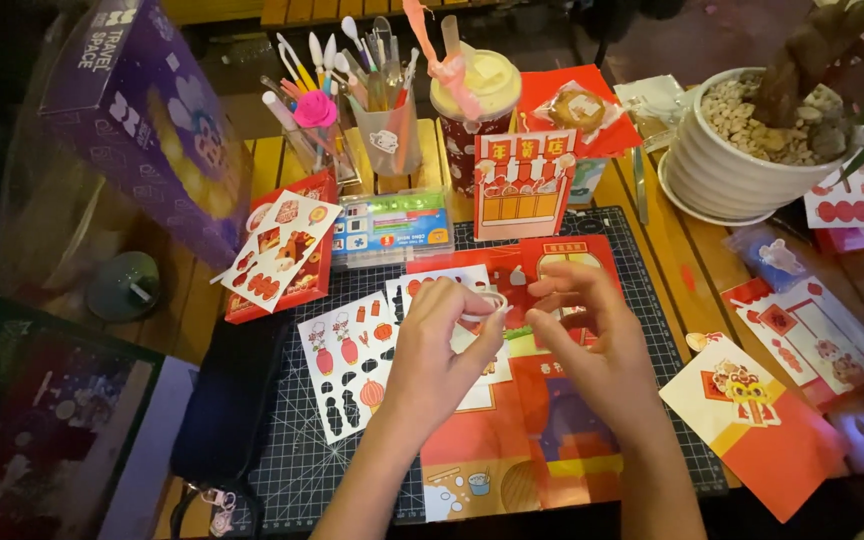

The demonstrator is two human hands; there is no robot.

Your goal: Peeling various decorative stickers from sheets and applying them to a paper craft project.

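Two bare hands hover over a dark gridded cutting mat (642,330) on the slatted wooden table (667,250): left hand (432,345) pinches a small white tape roll (487,303), right hand (592,345) fingers half-curled, touching it. Red paper craft sheets (542,440) lie beneath; dim surroundings, white ribbed plant pot (717,170) far right.

The picture is dim and warm, like lamp light at night. Light falls brightest in the middle, on the cutting mat (652,330). The 9 o'clock side sinks into dark shadow. The white plant pot (722,170) at 2 o'clock shines. The edges look soft and a bit bent.
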